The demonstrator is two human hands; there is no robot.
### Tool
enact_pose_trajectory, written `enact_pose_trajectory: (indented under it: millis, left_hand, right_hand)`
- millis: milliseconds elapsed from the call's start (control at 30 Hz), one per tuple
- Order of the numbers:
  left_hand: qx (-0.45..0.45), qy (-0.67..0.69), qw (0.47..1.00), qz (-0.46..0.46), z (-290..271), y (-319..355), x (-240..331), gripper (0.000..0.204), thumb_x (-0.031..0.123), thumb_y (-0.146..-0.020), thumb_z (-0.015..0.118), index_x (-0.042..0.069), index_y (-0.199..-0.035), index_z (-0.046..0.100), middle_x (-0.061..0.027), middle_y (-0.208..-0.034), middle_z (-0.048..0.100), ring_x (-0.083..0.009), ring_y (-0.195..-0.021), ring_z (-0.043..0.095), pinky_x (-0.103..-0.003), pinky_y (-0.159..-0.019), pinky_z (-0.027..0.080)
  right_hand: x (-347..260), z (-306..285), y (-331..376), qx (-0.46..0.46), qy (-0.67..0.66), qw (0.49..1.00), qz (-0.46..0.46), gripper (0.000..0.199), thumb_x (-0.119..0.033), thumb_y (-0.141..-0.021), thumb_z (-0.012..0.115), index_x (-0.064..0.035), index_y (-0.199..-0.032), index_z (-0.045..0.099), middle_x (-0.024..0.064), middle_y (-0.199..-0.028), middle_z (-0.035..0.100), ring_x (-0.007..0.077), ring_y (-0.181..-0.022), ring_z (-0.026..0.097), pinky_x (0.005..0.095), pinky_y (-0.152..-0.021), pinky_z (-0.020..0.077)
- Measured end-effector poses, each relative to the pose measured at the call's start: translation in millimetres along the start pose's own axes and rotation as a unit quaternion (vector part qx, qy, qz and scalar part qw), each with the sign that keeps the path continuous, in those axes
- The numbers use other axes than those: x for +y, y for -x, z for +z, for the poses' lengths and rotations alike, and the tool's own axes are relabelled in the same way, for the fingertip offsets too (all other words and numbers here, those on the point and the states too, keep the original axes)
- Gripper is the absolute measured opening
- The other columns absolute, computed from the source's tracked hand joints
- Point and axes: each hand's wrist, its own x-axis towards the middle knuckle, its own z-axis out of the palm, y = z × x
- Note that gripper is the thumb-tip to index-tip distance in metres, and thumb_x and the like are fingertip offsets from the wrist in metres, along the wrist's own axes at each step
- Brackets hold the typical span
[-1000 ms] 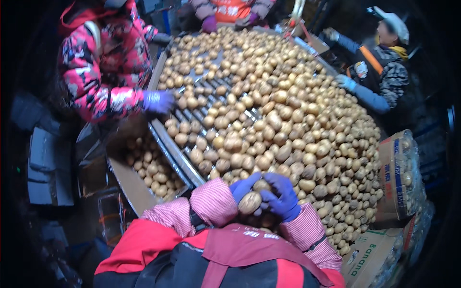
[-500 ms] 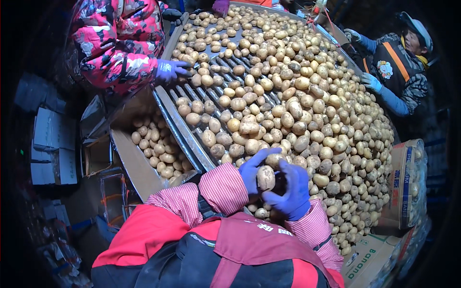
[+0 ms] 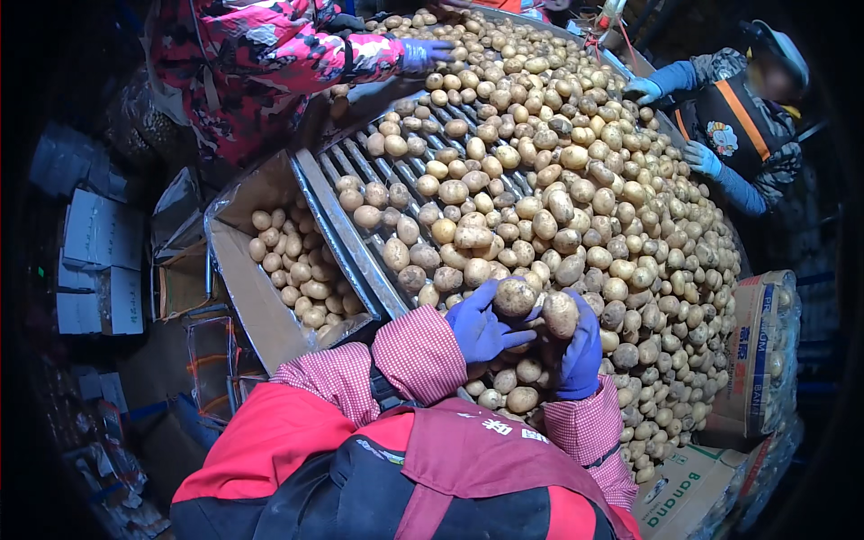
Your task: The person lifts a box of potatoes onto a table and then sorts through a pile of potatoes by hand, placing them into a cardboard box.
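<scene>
Both my hands wear purple gloves and are raised over the near edge of a wide heap of potatoes (image 3: 612, 234). My left hand (image 3: 480, 326) is closed on a round, soil-specked potato (image 3: 516, 297), its fingers partly behind it. Close beside it on the right, my right hand (image 3: 582, 355) grips another brownish potato (image 3: 560, 315) between thumb and fingers. The two potatoes are nearly side by side with a small gap. Loose potatoes (image 3: 522, 399) lie below and between my hands.
Left of the heap are metal rollers (image 3: 360, 166) and a cardboard box (image 3: 261, 315) part-filled with potatoes. A person in a pink camouflage jacket (image 3: 261, 72) reaches across at the far left; another person (image 3: 733, 126) works at the right. Banana cartons (image 3: 688, 486) stand at the lower right.
My hands have moved slightly apart, and the two potatoes have shifted from overlapping to side by side. The pink-jacketed person's arm has reached farther over the heap. The right-hand person's upper hand has moved inward.
</scene>
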Motion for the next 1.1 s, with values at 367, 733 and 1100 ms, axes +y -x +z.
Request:
enact_pose_trajectory:
  millis: [367,733,1100]
  left_hand:
    - [0.008,0.052,0.996,-0.078,-10,8,6,0.057,0.048,-0.097,0.044,0.005,-0.134,0.047,-0.0155,-0.122,0.059,-0.0315,-0.108,0.061,-0.053,-0.098,0.047]
    - [0.154,-0.341,0.918,-0.130,54,48,-12,0.050,0.041,-0.098,0.048,0.010,-0.138,0.042,-0.0106,-0.093,0.065,-0.0221,-0.080,0.067,-0.033,-0.069,0.057]
    - [0.003,-0.273,0.957,-0.099,21,51,2,0.054,0.022,-0.098,0.047,0.021,-0.149,0.029,-0.0131,-0.104,0.063,-0.0190,-0.073,0.064,-0.030,-0.060,0.056]
  right_hand:
    - [-8,6,-1,0.000,-0.185,0.975,0.126,0.047,-0.021,-0.091,0.059,-0.0001,-0.132,0.050,0.0172,-0.128,0.055,0.0269,-0.118,0.053,0.0373,-0.103,0.0397]
    - [14,8,-2,-0.106,0.219,0.928,-0.283,0.047,-0.016,-0.080,0.066,0.0046,-0.120,0.052,0.0168,-0.104,0.066,0.0322,-0.087,0.065,0.0366,-0.074,0.0537]
    - [-4,11,-10,-0.080,0.069,0.992,-0.062,0.034,-0.006,-0.094,0.048,0.0040,-0.126,0.054,0.0202,-0.129,0.056,0.0240,-0.096,0.066,0.0315,-0.079,0.0545]
